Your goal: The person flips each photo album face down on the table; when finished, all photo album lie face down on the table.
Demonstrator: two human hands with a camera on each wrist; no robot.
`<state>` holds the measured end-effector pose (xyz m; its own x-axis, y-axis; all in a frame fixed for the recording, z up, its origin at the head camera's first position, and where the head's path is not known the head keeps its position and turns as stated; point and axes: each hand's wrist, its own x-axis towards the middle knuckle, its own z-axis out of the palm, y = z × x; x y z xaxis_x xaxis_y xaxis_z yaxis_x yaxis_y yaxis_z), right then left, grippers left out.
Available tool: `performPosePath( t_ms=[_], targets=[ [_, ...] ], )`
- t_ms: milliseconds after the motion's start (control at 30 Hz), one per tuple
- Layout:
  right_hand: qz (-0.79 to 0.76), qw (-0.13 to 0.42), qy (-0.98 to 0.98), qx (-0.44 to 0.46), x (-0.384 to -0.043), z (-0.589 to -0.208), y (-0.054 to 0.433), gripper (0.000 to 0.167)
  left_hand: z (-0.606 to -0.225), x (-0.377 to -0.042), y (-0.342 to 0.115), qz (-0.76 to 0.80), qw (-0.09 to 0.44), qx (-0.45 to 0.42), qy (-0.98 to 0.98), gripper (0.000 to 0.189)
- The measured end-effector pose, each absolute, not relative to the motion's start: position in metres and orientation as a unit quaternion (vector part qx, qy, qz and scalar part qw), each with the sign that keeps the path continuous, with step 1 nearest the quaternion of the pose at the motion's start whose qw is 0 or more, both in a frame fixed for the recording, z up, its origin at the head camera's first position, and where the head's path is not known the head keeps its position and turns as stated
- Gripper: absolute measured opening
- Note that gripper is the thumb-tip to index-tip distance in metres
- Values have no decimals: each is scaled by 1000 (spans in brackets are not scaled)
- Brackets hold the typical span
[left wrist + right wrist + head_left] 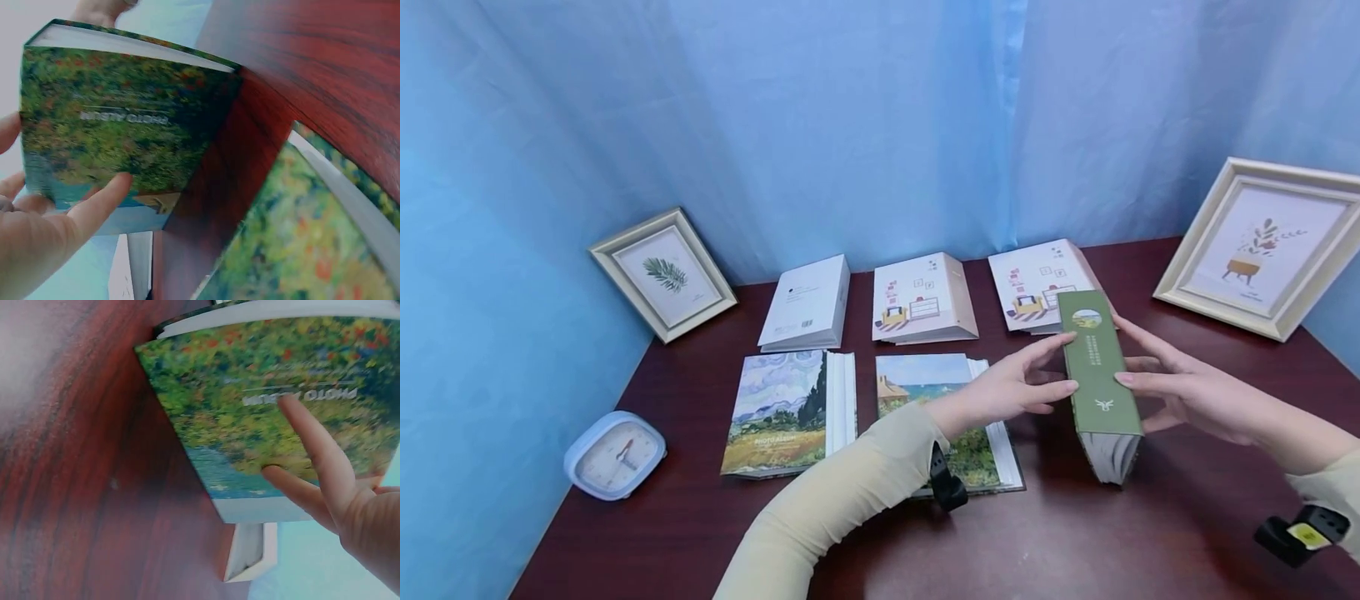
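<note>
Green-spined, blocky album [1099, 375] pressed between left hand [1002, 387] and right hand [1197, 387], grip spread, straight-fingered

The green-spined album [1103, 383] carries white print on its spine and cover paintings dappled green, orange and blue. Left of the green-spined album, the seascape album [925, 369] shows blue sky; farther left, the field album [778, 408] swirls lilac above gold. Behind, a white album [1032, 262] bears pink and yellow drawings. Beneath, the table [1022, 542] is streaked dark red-brown.
</note>
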<state>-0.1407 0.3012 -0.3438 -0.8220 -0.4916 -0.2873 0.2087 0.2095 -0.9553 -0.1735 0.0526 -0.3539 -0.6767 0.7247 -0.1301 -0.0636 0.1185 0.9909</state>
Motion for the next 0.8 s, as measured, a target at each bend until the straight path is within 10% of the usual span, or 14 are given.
performPosePath(
  t_ms=[800],
  targets=[
    [-564, 221, 794, -46, -129, -333, 295, 93, -363, -166, 77, 381, 269, 365, 806, 91]
  ],
)
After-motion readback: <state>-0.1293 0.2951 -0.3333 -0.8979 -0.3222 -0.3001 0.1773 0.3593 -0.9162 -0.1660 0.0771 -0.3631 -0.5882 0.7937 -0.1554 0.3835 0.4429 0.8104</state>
